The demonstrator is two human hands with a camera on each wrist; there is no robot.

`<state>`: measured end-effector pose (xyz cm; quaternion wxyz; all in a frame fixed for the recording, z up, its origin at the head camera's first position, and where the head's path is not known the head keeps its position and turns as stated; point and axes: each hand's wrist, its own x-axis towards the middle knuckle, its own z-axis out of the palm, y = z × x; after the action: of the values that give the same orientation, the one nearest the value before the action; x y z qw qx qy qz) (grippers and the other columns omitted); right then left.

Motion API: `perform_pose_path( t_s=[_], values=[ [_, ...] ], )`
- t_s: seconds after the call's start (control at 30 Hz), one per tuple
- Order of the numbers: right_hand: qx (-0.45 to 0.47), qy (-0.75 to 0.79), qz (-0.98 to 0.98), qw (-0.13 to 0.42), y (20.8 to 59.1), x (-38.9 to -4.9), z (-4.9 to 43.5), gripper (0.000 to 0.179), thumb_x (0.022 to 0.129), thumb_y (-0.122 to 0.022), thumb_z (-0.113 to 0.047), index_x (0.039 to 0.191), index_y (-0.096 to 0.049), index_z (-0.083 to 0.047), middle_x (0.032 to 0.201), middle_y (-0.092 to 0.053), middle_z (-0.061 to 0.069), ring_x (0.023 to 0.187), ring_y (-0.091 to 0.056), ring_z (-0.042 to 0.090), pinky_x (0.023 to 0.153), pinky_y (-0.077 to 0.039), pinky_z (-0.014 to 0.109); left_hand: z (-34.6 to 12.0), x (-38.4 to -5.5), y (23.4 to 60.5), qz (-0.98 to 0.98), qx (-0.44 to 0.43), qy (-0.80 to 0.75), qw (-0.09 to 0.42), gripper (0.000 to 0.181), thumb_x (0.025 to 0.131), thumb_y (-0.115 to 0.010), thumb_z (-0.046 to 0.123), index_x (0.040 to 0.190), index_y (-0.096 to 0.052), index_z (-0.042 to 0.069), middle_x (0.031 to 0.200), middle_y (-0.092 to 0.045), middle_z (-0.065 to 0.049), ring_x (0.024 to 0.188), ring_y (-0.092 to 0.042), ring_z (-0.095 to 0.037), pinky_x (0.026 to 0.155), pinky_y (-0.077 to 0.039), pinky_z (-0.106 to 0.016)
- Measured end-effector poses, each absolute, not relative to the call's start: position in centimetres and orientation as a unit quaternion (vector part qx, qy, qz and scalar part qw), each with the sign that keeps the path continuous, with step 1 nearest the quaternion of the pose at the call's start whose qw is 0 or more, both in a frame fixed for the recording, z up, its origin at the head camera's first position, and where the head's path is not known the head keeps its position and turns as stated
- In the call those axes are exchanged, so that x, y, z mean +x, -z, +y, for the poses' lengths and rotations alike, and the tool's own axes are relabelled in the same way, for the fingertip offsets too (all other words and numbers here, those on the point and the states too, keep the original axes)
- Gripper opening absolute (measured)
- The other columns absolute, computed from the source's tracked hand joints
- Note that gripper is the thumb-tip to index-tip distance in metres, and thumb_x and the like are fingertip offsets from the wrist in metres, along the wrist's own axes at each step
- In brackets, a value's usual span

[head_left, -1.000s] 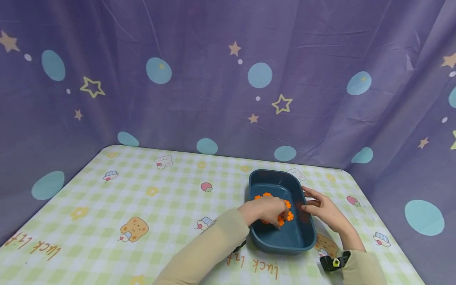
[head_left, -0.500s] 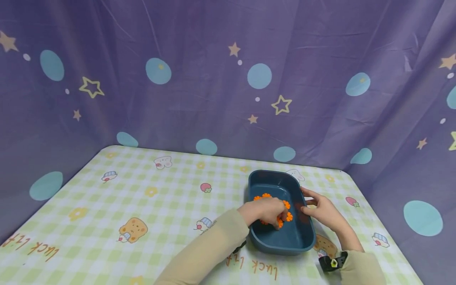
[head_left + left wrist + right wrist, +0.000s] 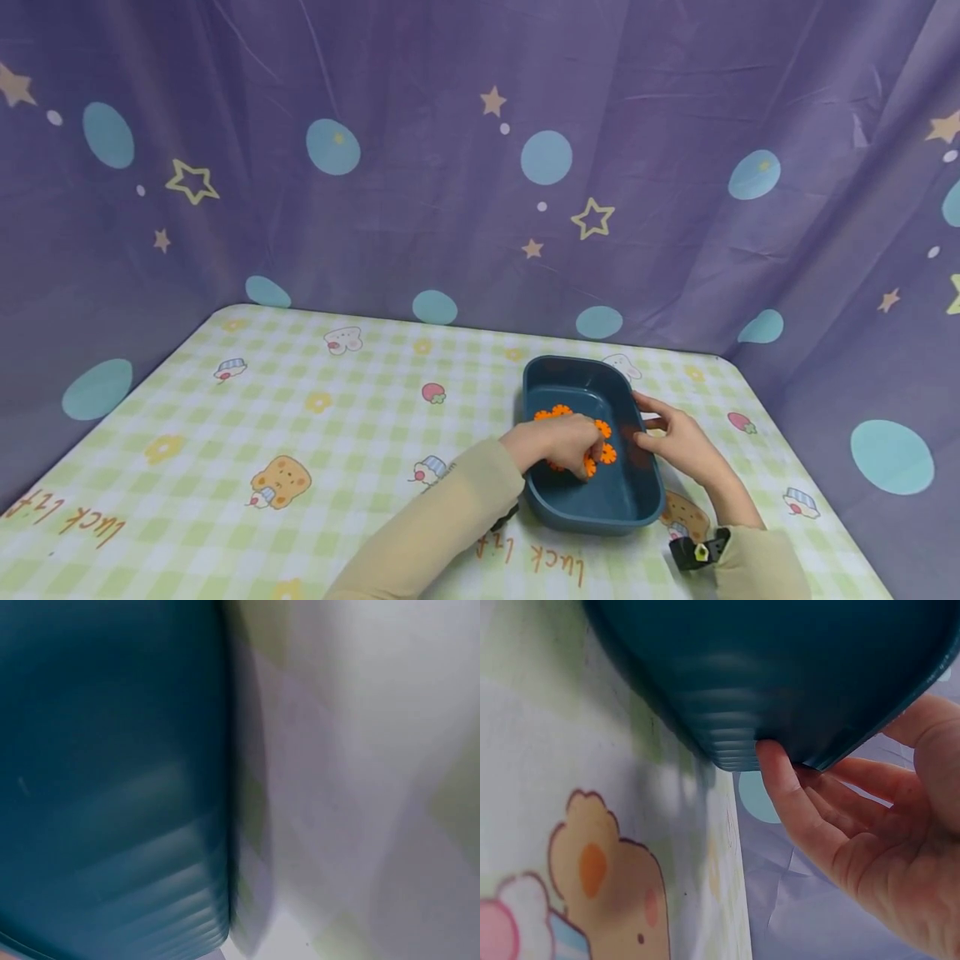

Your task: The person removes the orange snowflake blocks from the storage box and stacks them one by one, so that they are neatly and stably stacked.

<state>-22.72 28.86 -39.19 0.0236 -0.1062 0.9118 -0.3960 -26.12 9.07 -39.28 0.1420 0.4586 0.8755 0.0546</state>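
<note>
A deep dark-blue rectangular container [image 3: 611, 500] with rounded corners stands on the table in the head view. Several small orange flower-shaped pieces [image 3: 608, 454] lie on its floor in a rough ring. My left hand [image 3: 566, 440] reaches over the near left wall, bent down among these pieces; its fingertips are hidden, and I cannot tell whether they pinch one. My right hand [image 3: 678, 442] touches the container's right side, thumb at the rim. Extended fingers [image 3: 780, 776] rest against the outer wall in the right wrist view. The left wrist view shows only the container's outer wall [image 3: 127, 787] beside the tablecloth.
A green-and-white checked tablecloth [image 3: 360, 450] with cartoon prints covers the table. Behind it and at both sides hangs a purple curtain [image 3: 420, 217] with stars and blue dots. A black strap [image 3: 701, 550] circles my right wrist.
Almost nothing differs. My left hand stays low in the container among the orange pieces, and my right hand keeps its place at the side wall.
</note>
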Motion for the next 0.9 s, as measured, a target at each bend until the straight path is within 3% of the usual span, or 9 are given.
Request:
perform_pose_path(
  t_s=[0.9],
  values=[
    [-0.107, 0.406, 0.907, 0.029, 39.2, -22.6, 28.9, 0.064, 0.084, -0.062, -0.015, 0.14, -0.033, -0.002, 0.136, -0.039, 0.026, 0.107, -0.054, 0.036, 0.076, -0.051, 0.034, 7.4, -25.7, 37.7, 0.853, 0.503, -0.099, 0.099, 0.03, 0.077, -0.071, 0.029, 0.105, -0.067, 0.019, 0.095, -0.058, 0.008, 0.084, -0.051, -0.004, 0.074, -0.039, -0.011]
  ],
)
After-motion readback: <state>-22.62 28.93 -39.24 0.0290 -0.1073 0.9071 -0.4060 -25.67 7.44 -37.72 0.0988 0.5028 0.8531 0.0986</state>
